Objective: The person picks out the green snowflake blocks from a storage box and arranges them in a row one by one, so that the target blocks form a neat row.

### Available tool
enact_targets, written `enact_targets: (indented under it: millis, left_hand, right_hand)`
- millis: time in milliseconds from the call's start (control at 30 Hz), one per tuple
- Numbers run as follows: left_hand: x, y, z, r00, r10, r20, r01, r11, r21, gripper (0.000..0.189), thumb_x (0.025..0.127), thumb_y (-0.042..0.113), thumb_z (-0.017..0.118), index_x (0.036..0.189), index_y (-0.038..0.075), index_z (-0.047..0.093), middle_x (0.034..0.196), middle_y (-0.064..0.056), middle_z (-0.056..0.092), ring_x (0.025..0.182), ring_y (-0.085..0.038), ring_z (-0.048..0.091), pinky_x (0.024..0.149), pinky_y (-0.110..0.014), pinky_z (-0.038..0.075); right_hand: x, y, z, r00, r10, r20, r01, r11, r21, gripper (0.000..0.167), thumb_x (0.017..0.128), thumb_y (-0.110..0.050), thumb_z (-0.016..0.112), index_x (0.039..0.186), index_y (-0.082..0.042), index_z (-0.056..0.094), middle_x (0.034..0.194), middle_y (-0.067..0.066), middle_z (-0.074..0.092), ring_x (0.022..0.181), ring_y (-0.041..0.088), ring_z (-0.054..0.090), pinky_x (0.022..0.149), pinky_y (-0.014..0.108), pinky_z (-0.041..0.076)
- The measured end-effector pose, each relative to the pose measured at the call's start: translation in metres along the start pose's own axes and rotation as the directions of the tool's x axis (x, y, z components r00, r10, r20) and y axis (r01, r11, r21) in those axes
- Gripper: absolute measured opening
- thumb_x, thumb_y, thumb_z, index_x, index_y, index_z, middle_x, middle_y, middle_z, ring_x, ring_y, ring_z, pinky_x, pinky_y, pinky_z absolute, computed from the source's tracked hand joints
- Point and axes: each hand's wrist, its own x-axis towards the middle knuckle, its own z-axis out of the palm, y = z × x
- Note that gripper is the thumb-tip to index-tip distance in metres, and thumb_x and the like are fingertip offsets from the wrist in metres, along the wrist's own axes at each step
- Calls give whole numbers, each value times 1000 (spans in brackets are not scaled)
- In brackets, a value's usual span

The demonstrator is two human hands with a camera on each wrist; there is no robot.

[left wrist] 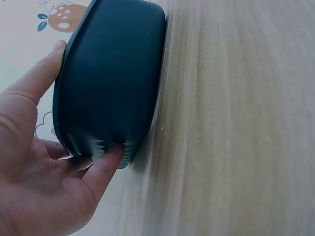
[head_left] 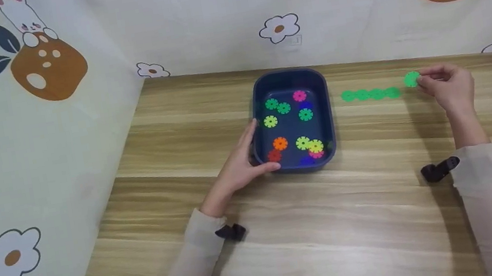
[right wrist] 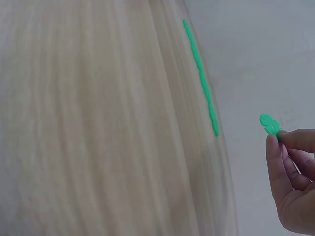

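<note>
On the table stands a dark blue plastic bin point(head_left: 298, 167) holding several toothed snowflake discs in green, yellow, pink, orange, red and blue. My left hand point(head_left: 241, 164) holds the bin at its near left corner, fingers along the left side and thumb at the near end. In the left wrist view the fingertips touch the outer wall point(left wrist: 110, 73). Right of the bin lies a row of green snowflake discs point(head_left: 371, 94). My right hand point(head_left: 453, 88) pinches a green snowflake disc point(head_left: 412, 79) between thumb and fingers, raised above the table just past the row's right end.
The wood-grain table point(head_left: 291, 239) meets a pale wall covering point(head_left: 207, 20) with printed flowers and fruit close behind the bin and row. Another wall stands along the left edge. Black wrist cameras point(head_left: 439, 170) sit at both cuffs.
</note>
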Motion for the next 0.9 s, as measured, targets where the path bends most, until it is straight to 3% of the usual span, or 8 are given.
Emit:
enact_targets:
  millis: [100,200,400,567,900]
  left_hand:
    - [0,0,0,1000,7,0,-7,1000,-5,114,78,35,85,162,22,10,169,-7,11,156,-30,13,125,-52,19]
    - [-1,1,-1,1000,12,3,-12,1000,-7,115,78,38,86,162,22,9,169,-8,12,155,-32,14,124,-53,19]
    - [-2,1,-1,1000,8,13,-8,1000,0,115,77,45,84,162,24,8,170,-6,11,156,-30,15,124,-52,21]
    - [-2,1,-1,1000,-5,11,5,1000,-7,113,79,38,84,162,24,9,170,-5,10,156,-29,14,124,-52,20]
    - [-2,2,-1,1000,-8,8,8,1000,4,114,79,38,85,162,25,9,170,-4,10,156,-29,14,125,-52,19]
  right_hand:
    - [4,5,-3,1000,-5,-30,-1,983,-184,11,91,-9,69,96,-19,73,72,-23,61,70,-8,59,68,8,53]
    - [8,10,-4,999,-3,-43,-9,962,-275,12,91,-13,71,94,-24,72,70,-28,59,68,-11,56,65,7,50]
    - [9,14,-5,997,72,-5,-72,983,-172,16,91,-2,68,97,-17,70,76,-19,60,73,-6,60,73,11,56]
    - [13,18,-5,990,141,29,-138,985,-107,15,92,0,67,101,-11,70,83,-11,60,76,-3,64,79,14,57]
    - [18,23,-7,986,155,54,-146,978,-147,18,93,1,64,94,-16,70,74,-15,62,72,-7,65,76,13,56]
